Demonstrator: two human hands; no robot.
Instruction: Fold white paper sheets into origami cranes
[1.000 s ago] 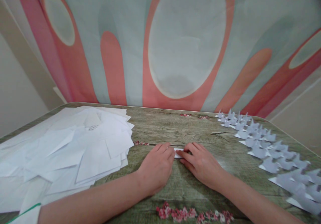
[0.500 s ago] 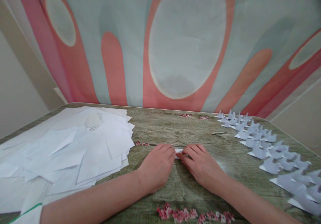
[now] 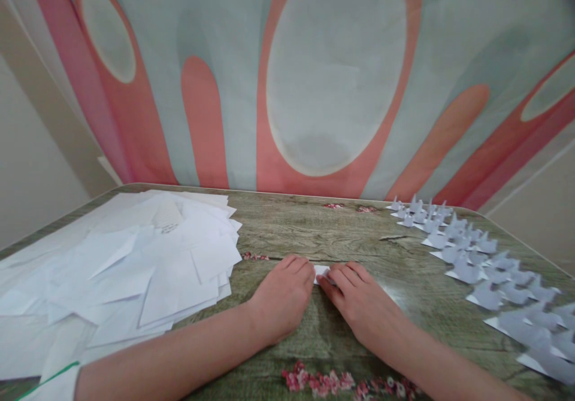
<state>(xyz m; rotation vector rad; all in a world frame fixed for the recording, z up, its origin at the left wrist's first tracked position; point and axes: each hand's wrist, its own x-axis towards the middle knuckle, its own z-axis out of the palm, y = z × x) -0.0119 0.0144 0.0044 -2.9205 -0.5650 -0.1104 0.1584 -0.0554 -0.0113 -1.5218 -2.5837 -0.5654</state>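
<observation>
Between my two hands a small piece of folded white paper (image 3: 320, 272) lies on the wood-patterned tabletop. My left hand (image 3: 285, 293) rests over its left end, fingers closed and pressed together. On the other side, my right hand (image 3: 353, 296) grips the right end with thumb and curled fingers. Most of the paper is hidden beneath the fingers, so its folded shape does not show.
A wide, loose heap of white paper sheets (image 3: 175, 269) covers the table's left side. Along the right edge stand rows of several folded white paper birds (image 3: 467, 266). A patterned pink and grey backdrop (image 3: 336, 72) rises behind the table (image 3: 287, 221).
My right hand has shifted very slightly, its fingers drawn in over the paper. My left hand stays almost where it was.
</observation>
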